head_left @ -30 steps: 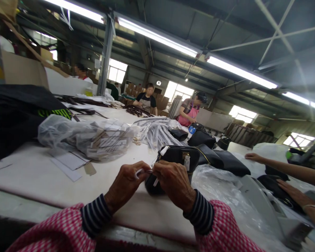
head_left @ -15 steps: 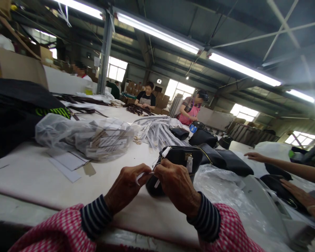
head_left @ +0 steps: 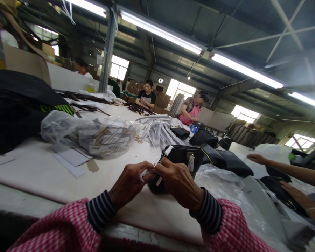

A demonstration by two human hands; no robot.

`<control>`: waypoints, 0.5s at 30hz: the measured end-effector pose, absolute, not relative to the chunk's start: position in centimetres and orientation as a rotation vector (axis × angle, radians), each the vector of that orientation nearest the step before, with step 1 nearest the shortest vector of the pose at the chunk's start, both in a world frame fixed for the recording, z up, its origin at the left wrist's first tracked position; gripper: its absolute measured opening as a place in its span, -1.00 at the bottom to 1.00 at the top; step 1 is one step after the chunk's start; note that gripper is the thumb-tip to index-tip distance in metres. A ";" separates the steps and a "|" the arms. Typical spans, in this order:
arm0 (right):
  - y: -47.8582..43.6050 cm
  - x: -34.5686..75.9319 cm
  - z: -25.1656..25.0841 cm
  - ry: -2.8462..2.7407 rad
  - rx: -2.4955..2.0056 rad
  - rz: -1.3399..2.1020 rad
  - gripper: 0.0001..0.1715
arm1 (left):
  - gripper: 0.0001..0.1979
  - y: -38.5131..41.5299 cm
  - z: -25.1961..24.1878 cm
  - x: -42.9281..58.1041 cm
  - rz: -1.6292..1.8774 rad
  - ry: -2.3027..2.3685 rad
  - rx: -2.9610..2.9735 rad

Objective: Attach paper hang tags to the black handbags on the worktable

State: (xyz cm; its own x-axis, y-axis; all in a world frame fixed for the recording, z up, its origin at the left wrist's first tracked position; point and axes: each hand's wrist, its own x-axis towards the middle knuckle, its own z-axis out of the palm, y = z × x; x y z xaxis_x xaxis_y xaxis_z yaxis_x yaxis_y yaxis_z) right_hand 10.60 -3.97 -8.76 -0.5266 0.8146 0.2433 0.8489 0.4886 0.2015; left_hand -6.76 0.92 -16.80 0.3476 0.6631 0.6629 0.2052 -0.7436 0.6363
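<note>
A small black handbag (head_left: pixel 182 150) with a gold clasp stands on the white table in front of me. My left hand (head_left: pixel 130 182) is closed in a pinch on a white paper tag (head_left: pixel 145 173) at the bag's left side. My right hand (head_left: pixel 180 182) is also closed, its fingertips meeting the left ones at the bag's corner. A thin white string shows just above the fingers, and a narrow white strip (head_left: pixel 159 181) pokes out below the right fingers. What exactly the right fingertips pinch is hidden. A white wrapped piece (head_left: pixel 169 150) sits on the bag's top corner.
Left of my hands lies a clear plastic bag (head_left: pixel 107 136) of cards, beside loose white cards (head_left: pixel 73 157). Wrapped straps (head_left: pixel 157 129) and more black bags (head_left: pixel 233 162) lie beyond. Crumpled plastic (head_left: pixel 220 182) and a co-worker's hands (head_left: pixel 294 192) are at right.
Both my hands stay at the bag's corner, with only slight finger movement around the white tag. The whole view has shifted slightly.
</note>
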 end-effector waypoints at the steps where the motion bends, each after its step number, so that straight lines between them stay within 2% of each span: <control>1: -4.0 10.6 -8.7 -2.631 -1.453 -0.461 -0.74 | -0.91 0.9 -16.8 -6.7 1.390 0.751 2.177; 10: -4.2 10.6 -9.0 -2.695 -1.392 -0.676 -0.79 | -0.90 1.2 -17.1 -6.5 1.344 0.787 2.245; 15: -3.8 11.2 -9.4 -2.682 -1.267 -0.650 -0.85 | -0.86 1.1 -17.1 -6.6 1.270 0.781 2.202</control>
